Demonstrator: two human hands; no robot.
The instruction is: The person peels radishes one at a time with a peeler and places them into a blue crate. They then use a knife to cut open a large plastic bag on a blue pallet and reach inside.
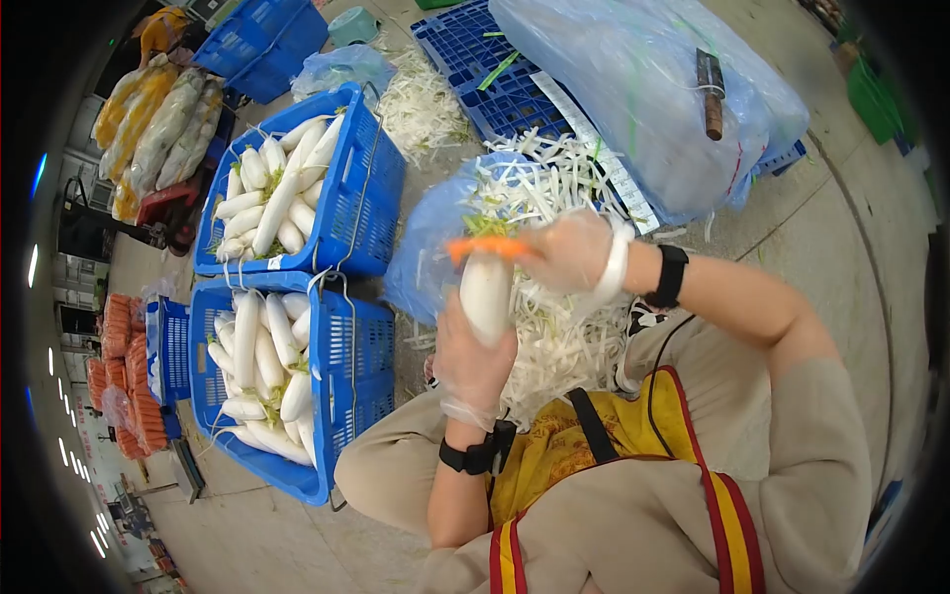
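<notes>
My left hand (473, 356), in a clear glove, is wrapped round the lower end of a white daikon radish (486, 302). Green leaf stubs show at the radish's far end. Gloved too, my right hand (574, 252) grips an orange peeler (487, 247), blurred by motion, which lies across the upper part of the radish. Beneath both hands spreads a heap of white peel strips (559, 346), partly over a blue plastic bag (426, 247). The peeler's blade cannot be made out.
Left of me stand two blue crates of daikons, a farther crate (381, 188) and a nearer crate (361, 366). A cleaver (711, 94) lies on a plastic-covered bundle (653, 89) on a blue pallet (460, 54). Bagged carrots (143, 396) sit at far left.
</notes>
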